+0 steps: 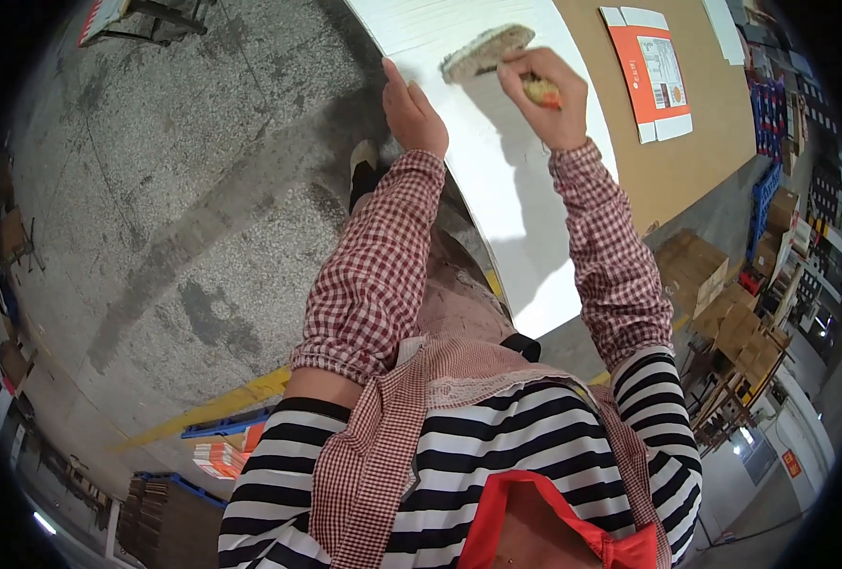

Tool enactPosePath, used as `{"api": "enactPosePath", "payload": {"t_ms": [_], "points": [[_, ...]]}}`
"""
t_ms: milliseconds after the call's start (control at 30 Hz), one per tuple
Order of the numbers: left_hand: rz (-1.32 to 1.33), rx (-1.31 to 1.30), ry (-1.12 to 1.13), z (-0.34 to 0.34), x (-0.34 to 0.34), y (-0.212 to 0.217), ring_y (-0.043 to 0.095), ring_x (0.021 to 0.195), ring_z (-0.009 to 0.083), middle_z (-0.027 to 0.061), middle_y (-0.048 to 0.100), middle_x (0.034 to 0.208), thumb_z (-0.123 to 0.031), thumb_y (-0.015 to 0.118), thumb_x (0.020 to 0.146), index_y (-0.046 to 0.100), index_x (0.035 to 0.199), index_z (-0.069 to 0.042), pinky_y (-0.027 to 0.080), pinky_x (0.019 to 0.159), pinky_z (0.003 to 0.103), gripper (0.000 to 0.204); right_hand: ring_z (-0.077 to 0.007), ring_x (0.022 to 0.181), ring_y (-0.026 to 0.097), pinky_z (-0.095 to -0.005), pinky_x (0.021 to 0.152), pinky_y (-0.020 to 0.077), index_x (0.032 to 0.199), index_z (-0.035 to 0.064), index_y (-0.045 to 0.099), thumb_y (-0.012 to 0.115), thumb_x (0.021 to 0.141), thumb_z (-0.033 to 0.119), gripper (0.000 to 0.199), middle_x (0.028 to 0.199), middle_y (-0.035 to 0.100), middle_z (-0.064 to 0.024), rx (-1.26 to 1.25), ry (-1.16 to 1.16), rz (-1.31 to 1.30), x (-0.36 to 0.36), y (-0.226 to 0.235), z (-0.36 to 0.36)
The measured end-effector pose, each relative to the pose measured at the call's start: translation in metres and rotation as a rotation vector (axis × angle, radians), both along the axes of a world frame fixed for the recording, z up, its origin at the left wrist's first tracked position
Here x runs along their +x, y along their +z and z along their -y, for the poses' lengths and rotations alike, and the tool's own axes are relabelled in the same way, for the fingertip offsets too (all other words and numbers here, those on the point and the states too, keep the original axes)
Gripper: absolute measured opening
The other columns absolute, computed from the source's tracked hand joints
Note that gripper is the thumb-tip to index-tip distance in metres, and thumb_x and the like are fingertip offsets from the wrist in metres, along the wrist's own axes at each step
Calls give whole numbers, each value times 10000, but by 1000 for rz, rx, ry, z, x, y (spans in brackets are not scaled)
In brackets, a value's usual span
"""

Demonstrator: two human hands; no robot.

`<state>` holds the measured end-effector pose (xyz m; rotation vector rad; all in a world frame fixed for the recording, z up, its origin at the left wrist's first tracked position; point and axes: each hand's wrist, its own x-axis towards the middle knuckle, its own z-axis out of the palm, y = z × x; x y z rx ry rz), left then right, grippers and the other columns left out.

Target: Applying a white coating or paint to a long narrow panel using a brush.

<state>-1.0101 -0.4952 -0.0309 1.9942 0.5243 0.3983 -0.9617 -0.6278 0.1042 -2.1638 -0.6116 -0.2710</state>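
Note:
My right hand [552, 95] is closed round the handle of a wide brush [490, 52], whose pale, worn head lies against a long white sheet [535, 218]. Part of the handle, yellowish with an orange-red patch, shows below my fingers. At the sheet's left edge rests my left hand [413, 116], fingers stretched out and nothing visible in it. Faint lines run across the far part of the white surface. To the right, on a brown cardboard surface [663, 180], lies a flat orange-and-white printed carton piece [650, 74].
Grey, stained concrete floor [184, 190] stretches to the left, crossed by a yellow line [241, 391]. A small stand [160, 19] is at the far left. Cardboard boxes [691, 270] and blue pallets [764, 213] stand at the right. Bundled orange-and-white cartons [220, 459] sit behind me at left.

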Motion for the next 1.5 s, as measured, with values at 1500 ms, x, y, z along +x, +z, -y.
{"api": "enactPosePath", "payload": {"t_ms": [1500], "points": [[-91, -87, -32, -10, -4, 9, 408, 1214, 356, 218, 425, 1339, -197, 303, 984, 174, 1453, -52, 339, 1009, 429, 508, -154, 662, 593, -267, 621, 473, 749, -13, 610, 685, 758, 25, 85, 720, 611, -108, -130, -148, -345, -121, 32, 72]]}}
